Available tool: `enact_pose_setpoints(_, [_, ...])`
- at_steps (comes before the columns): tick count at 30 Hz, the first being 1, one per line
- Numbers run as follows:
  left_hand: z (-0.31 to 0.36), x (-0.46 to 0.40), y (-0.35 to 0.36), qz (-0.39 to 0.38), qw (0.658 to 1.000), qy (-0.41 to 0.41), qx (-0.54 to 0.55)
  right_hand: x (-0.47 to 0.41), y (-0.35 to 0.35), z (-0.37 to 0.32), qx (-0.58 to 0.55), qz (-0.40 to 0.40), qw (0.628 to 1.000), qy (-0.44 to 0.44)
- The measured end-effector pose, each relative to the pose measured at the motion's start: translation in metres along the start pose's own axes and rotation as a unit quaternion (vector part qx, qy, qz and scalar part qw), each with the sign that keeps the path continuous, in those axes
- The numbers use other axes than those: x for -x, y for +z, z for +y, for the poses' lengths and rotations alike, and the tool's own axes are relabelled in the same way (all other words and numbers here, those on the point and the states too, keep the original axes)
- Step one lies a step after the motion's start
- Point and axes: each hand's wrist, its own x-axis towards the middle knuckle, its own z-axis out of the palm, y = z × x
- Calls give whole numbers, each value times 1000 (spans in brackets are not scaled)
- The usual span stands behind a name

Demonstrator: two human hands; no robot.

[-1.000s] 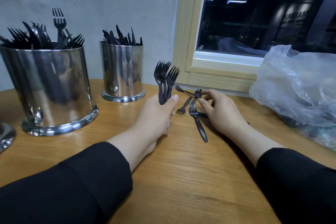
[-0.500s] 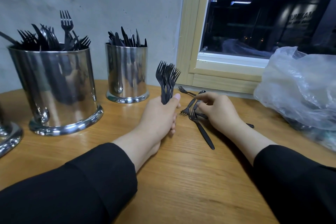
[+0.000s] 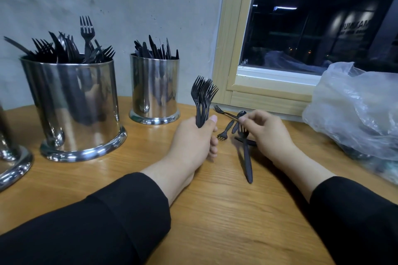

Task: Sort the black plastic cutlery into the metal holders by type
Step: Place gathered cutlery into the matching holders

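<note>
Now one more fork comes up off the pile

Head view: the right hand (image 3: 266, 133) has raised a single fork (image 3: 224, 112) off the tabletop (image 3: 215, 211), pinched by its handle where a second ago it was only reaching in; the left hand (image 3: 193, 142) stays closed round a bundle of forks (image 3: 202, 101), tines up. Loose cutlery (image 3: 245, 146) lies between the hands; the fork holder (image 3: 73, 105) waits to the left, likely next stop once the bundle grows

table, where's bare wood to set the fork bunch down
Bare table lies between the two sleeves, and between the big holder and the left hand. It is crowded by the right hand, where loose cutlery lies; the plastic bag fills the right edge.
</note>
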Motion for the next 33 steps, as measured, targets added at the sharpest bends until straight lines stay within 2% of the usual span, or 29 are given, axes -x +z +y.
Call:
enact_pose_setpoints(3, [-1, 0, 0, -17, 1000, -16, -7, 0, -8, -2, -55, 82, 995, -31])
enact_pose_setpoints(8, [-1, 4, 3, -95, 995, -25, -25, 3, 2, -13, -93, 119, 986, -69])
enact_pose_setpoints(10, [-4, 3, 4, -119, 991, -8, -66, 4, 7, -17, -105, 121, 984, -76])
enact_pose_setpoints(13, [-11, -5, 2, -77, 991, 12, -106, 5, 14, -17, -105, 104, 987, -67])
enact_pose_setpoints(14, [-12, -8, 0, -49, 994, 10, -100, 4, 16, -13, -68, 83, 992, -62])
enact_pose_setpoints(16, [-10, -11, -3, -8, 998, 0, -64, 4, 18, -5, 97, 3, 993, -64])
enact_pose_setpoints(18, [-8, -11, -6, 8, 999, -15, -27, 5, 23, 1, 235, -84, 965, -85])
enact_pose_setpoints(21, [-10, -14, -7, 20, 999, -8, -35, 5, 30, -1, 281, -127, 949, -67])
enact_pose_setpoints(26, [-12, -16, -7, 47, 998, 0, -35, 5, 33, -1, 307, -132, 937, -100])
enact_pose_setpoints(29, [-8, -14, -10, 61, 997, 14, -34, 6, 32, -3, 304, -97, 932, -170])
enact_pose_setpoints(31, [-3, -12, -9, 61, 997, 24, -40, 6, 28, -10, 239, -11, 949, -205])
enact_pose_setpoints(33, [3, -9, -8, 55, 997, 38, -47, 8, 19, -23, 131, 91, 972, -174])
